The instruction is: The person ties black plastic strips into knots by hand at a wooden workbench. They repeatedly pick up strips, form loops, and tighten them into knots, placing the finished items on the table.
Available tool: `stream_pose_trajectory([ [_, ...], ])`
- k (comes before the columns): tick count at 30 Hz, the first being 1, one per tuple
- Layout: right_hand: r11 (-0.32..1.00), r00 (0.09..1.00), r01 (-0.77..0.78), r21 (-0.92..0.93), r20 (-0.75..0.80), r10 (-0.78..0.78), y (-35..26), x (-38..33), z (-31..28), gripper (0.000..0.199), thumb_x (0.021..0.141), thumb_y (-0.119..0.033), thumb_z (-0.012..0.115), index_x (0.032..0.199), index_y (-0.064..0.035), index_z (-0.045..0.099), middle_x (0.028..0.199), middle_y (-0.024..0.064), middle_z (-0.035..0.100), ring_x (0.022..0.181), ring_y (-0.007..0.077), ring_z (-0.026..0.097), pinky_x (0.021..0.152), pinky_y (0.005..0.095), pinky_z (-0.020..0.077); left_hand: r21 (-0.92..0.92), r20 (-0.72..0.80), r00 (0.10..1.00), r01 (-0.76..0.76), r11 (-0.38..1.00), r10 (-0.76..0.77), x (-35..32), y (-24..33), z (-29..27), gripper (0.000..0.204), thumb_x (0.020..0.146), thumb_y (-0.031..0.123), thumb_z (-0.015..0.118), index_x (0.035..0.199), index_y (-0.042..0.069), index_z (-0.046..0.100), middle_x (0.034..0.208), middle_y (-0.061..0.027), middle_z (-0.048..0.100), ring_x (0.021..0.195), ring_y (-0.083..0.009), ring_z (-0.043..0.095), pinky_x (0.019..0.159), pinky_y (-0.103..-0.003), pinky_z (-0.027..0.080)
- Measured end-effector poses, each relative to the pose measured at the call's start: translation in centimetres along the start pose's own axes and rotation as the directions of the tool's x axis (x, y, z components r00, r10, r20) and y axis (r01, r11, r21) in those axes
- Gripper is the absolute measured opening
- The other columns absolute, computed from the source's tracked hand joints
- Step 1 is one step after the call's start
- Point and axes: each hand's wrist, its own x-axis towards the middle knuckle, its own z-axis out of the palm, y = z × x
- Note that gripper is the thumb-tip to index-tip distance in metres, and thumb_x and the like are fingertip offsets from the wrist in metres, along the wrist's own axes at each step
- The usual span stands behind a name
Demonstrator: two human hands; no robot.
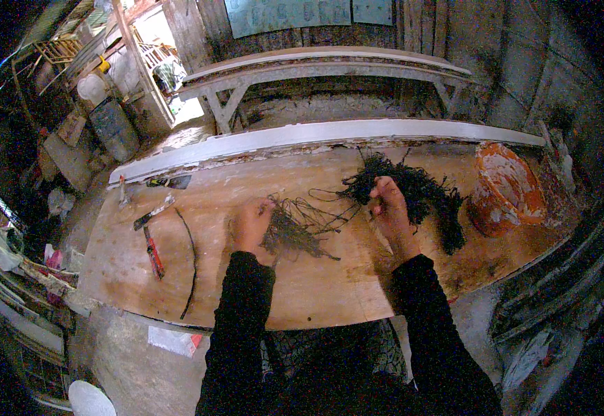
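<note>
My left hand (252, 220) is closed at the edge of a loose tangle of dark, thin strands (291, 232), which spreads over the wooden board from its fingers. A thicker black heap of knotted, stringy strands (423, 191) lies to the right. My right hand (390, 208) is closed on the left part of that heap, fingers curled upward. Several thin strands stretch across the gap between the two bunches. Whether the strands are cord or plant fibre I cannot make out.
An orange bucket (499, 191) smeared with white stands at the board's right end. A red-handled tool (153, 253), a scraper-like blade (170, 182) and a curved dark rod (192, 256) lie left. A long white strip (316, 133) runs along the far edge; a bench (329, 69) stands behind.
</note>
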Motion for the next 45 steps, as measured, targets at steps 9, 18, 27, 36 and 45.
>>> stream_pose_trajectory([
  [9,0.972,0.983,0.001,-0.236,0.179,0.042,4.9,-1.9,3.0,0.008,0.077,-0.013,0.056,0.08,-0.0079,0.051,0.077,0.0024,0.056,0.071,0.0122,0.055,0.061,0.0249,0.046,-0.508,0.342,0.932,0.292,0.81,-0.121,-3.3,6.1,2.8,0.02,0.074,0.017,0.06,0.084,-0.001,0.058,0.072,-0.0026,0.058,0.061,-0.0088,0.05,0.058,-0.023,0.042],
  [18,0.951,0.952,-0.304,-0.052,0.017,0.305,5.6,-3.1,4.3,0.007,0.074,-0.008,0.059,0.077,-0.0038,0.054,0.075,0.0027,0.057,0.069,0.014,0.054,0.062,0.025,0.0444,-0.571,0.334,0.94,0.262,0.778,-0.072,-4.2,4.6,5.4,0.02,0.077,0.014,0.056,0.089,-0.002,0.058,0.078,-0.0032,0.059,0.065,-0.009,0.053,0.056,-0.022,0.045],
  [27,0.952,0.995,-0.072,-0.299,0.04,0.088,7.1,-2.3,3.1,0.009,0.073,-0.007,0.06,0.075,-0.0052,0.052,0.072,0.0015,0.055,0.066,0.0112,0.051,0.061,0.023,0.0426,-0.652,0.361,0.932,0.253,0.715,0.0,-4.2,4.2,5.5,0.018,0.078,0.009,0.054,0.089,-0.005,0.056,0.081,-0.0072,0.059,0.066,-0.0115,0.056,0.058,-0.024,0.049],
  [36,0.853,0.997,0.055,-0.519,0.074,-0.019,6.4,-2.8,3.8,0.01,0.073,-0.01,0.06,0.072,-0.0054,0.052,0.066,0.0006,0.053,0.06,0.0091,0.049,0.055,0.0221,0.0405,-0.664,0.439,0.899,0.327,0.672,-0.003,-3.9,5.7,4.2,0.021,0.078,0.017,0.056,0.088,-0.002,0.056,0.078,-0.005,0.058,0.065,-0.0102,0.055,0.057,-0.023,0.048],
  [45,0.776,0.973,0.204,-0.597,0.214,-0.092,5.5,-3.3,4.6,0.005,0.074,-0.009,0.058,0.075,-0.0054,0.054,0.068,0.0038,0.053,0.064,0.0146,0.05,0.057,0.0264,0.0412,-0.681,0.492,0.863,0.461,0.569,-0.11,-3.7,5.6,3.9,0.014,0.08,0.017,0.052,0.082,0.003,0.056,0.075,-0.0025,0.058,0.062,-0.0091,0.054,0.053,-0.02,0.046],
])
